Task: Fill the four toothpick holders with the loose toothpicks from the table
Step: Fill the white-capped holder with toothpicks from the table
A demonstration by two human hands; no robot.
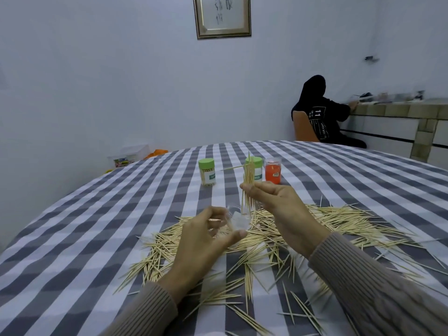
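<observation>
My left hand (206, 235) holds a clear, open toothpick holder (238, 220) just above the table. My right hand (278, 204) pinches an upright bundle of toothpicks (248, 187), its lower ends at the holder's mouth. One pick sticks out sideways from the bundle. Loose toothpicks (339, 221) lie scattered across the checked tablecloth (84, 238) under and around both hands. Behind stand two green-lidded holders (206, 172) (258, 170), the second partly hidden by the bundle, and a holder with an orange-red fill (273, 174).
The round table's far edge curves behind the three holders. A person in black (320, 115) sits on an orange chair (304, 128) at a counter at the right. A clear plastic box (128, 155) stands beyond the table's left edge. A framed picture (221, 16) hangs on the wall.
</observation>
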